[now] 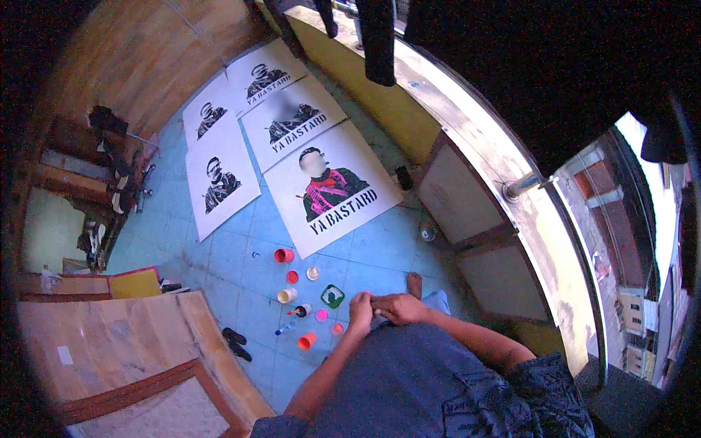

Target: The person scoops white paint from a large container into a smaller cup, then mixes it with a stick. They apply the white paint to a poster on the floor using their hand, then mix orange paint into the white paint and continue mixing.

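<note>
My left hand (360,312) and my right hand (401,308) meet in front of my body, above the blue tiled floor. Fingers of both are curled and pressed together; whatever lies between them, if anything, is too small to make out. Closest to them is a small green-rimmed square dish (332,296) with something dark inside. Around it stand a magenta paint pot (321,315), a small orange-pink pot (337,329) and a tipped orange pot (307,341). A dark pot (303,311), a cream pot (287,296) and a red pot (284,255) lie further left.
Several white posters with stencilled black figures lie beyond the pots; the nearest poster (332,186) has pink on its figure. A low wall with a railing (522,186) runs along the right. Wooden furniture (139,350) stands left, with dark sandals (236,344) beside it. My bare foot (415,285) shows.
</note>
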